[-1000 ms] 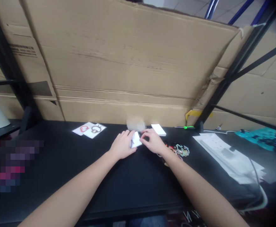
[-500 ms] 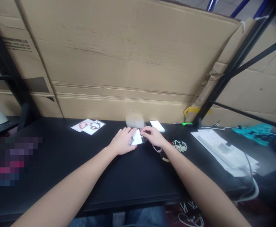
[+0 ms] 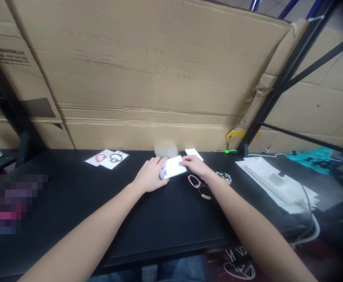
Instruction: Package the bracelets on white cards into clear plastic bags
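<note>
A white card lies between my two hands, low over the black table. My left hand is closed around its left end, thumb below and fingers above. A greyish, shiny patch shows at that end, too blurred to name. My right hand pinches the card's upper right corner. Below my right wrist lie a pinkish bracelet and a dark bracelet with a pale bar. Several tangled pale green bracelets lie partly hidden behind my right forearm.
Two white cards with bracelets, one red and one dark, lie at back left. Behind my hands are a clear plastic stack and white cards. A green-handled tool, papers and a cable are rightward.
My right hand has moved slightly right with the card's edge, and more of the white card now shows. My left hand stays at its left end. The view has shifted slightly.
</note>
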### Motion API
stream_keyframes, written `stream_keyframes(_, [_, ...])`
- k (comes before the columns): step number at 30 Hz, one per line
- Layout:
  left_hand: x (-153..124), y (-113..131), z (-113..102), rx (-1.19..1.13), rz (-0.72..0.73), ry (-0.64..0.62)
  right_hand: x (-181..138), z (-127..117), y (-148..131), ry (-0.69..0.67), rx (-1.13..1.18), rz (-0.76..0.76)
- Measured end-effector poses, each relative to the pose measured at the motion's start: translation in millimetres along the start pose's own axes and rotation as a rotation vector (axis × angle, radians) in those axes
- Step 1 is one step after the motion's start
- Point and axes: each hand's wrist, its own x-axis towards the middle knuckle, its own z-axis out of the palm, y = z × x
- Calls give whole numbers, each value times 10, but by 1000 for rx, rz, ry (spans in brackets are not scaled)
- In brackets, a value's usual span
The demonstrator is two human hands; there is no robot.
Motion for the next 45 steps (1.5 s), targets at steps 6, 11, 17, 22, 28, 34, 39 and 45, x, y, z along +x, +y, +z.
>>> stream_keyframes(6, [-14, -71, 19, -49, -40, 14, 188, -571, 275, 275, 338, 158])
stream_keyframes(11, [-18, -66, 81, -48, -6, -28, 518, -933, 332, 255, 139, 382])
stream_keyframes(17, [-33, -56, 85, -59, 2, -51, 873, -965, 326, 306, -83, 502])
stream_keyframes(22, [-28, -41, 80, -52, -16, -65, 825, -841, 403, 325, -647, 535])
stream_keyframes(28, [-29, -48, 118, -45, 13, -52, 663, -588, 410, 117, -900, 546])
stream_keyframes(34, [-52, -56, 116, -50, 14, -48, 756, -453, 291, 169, -925, 542])
stream_keyframes(39, [-51, -73, 118, -59, 14, -66, 640, -453, 134, 242, -888, 480])
stream_keyframes(45, [-33, -74, 130, -82, 7, -46, 127, -289, -196, -35, -433, -72])
